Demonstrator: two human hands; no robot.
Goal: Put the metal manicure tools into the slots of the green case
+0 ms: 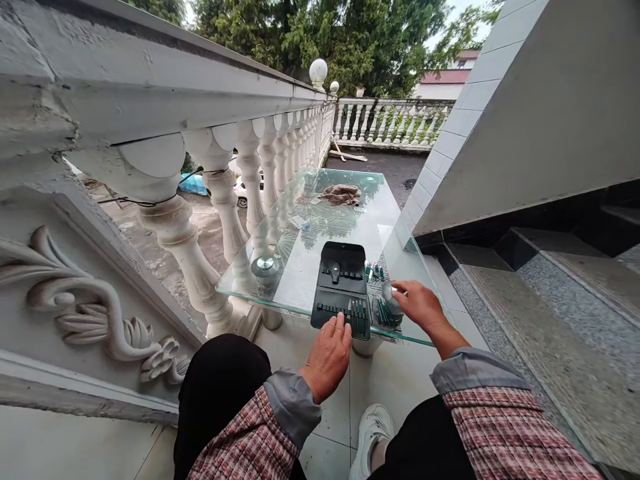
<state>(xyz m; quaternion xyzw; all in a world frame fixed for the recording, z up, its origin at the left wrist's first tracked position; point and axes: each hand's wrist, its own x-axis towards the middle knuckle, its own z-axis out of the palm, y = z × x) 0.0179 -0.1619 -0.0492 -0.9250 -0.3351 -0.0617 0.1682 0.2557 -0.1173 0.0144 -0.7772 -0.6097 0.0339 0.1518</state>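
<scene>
A black fold-out tool case (342, 299) lies spread on the near edge of the glass table. Several slim metal tools (357, 308) sit in the loops of its lower half, and one dark tool with a rounded head (335, 272) is in the upper half. My left hand (330, 350) rests on the case's near edge, fingers stretched out. To the right, my right hand (417, 303) reaches over a round metal table cap (388, 292), fingers partly bent and apart with nothing visible in them. Beside it lie loose metal tools (386, 313) and smaller pieces (375, 272).
Farther back on the glass table (305, 267) lie a crumpled brown cloth (341, 195) and a small card-like packet (299, 222). Another metal cap (265, 263) is at the left corner. A white balustrade (220, 193) runs along the left; stone steps (520, 313) rise at right.
</scene>
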